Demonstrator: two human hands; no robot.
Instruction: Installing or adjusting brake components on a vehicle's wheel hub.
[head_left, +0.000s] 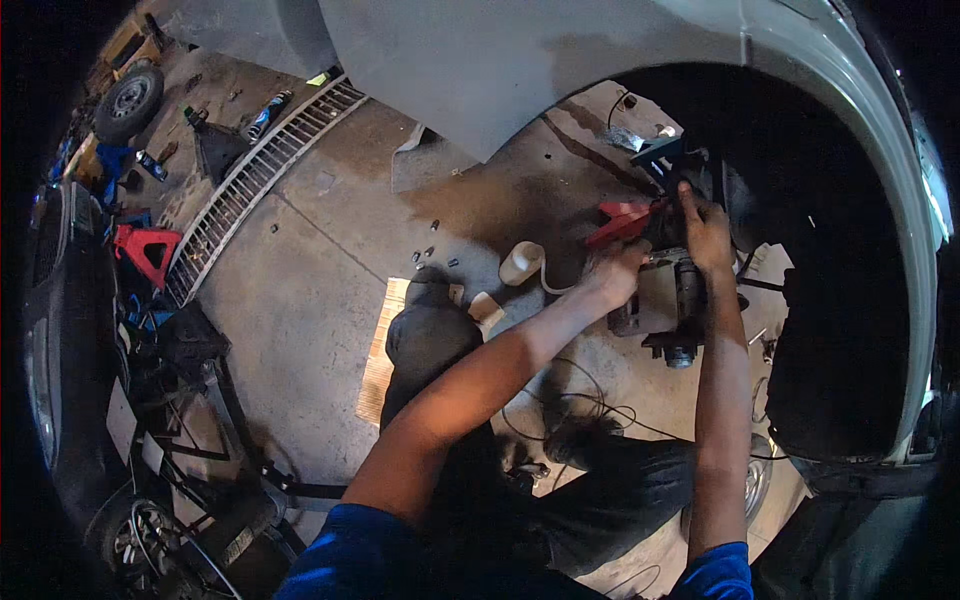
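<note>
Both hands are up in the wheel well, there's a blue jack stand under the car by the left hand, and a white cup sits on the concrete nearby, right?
Not quite: the jack stand by the left hand is red, not blue, as the head view shows. The rest holds: the right hand is also in the wheel well, and the white cup sits on the concrete.

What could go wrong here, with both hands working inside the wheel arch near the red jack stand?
1. Both the left hand and the right hand are deep in the dark wheel arch; fingers could get pinched among the parts there.
2. The car seems to rest near the red jack stand; hard pulling might shake it.
3. Loose bolts and a cable on the floor could be kicked away or cause a trip.
</note>
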